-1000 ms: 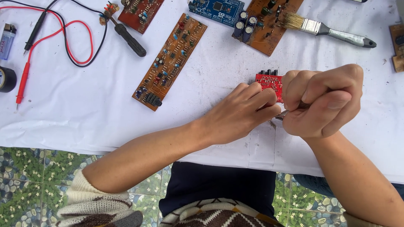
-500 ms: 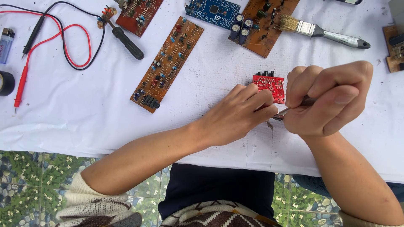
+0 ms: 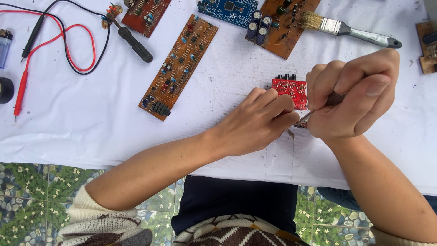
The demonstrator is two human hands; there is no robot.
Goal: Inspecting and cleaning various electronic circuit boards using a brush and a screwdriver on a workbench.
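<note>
A small red circuit board [image 3: 290, 89] with black parts on its far edge lies on the white cloth [image 3: 91, 118]. My left hand [image 3: 255, 122] rests on the cloth with its fingertips on the board's near left corner, pinning it. My right hand [image 3: 353, 93] is closed in a fist around a thin metal tool [image 3: 306, 118] whose tip points down-left beside the board's near edge, close to my left fingertips. Most of the tool is hidden inside the fist.
A long brown circuit board [image 3: 178, 66] lies left of the hands. At the far edge are a red-brown board [image 3: 145, 16], a blue board [image 3: 227, 9], a brown board with capacitors [image 3: 280, 27] and a paintbrush [image 3: 350, 29]. Multimeter probes [image 3: 32, 59] and a lighter [image 3: 3, 45] lie far left.
My right fist has lifted slightly and tilted, with the tool still at the board's near edge. My left hand stays on the red board.
</note>
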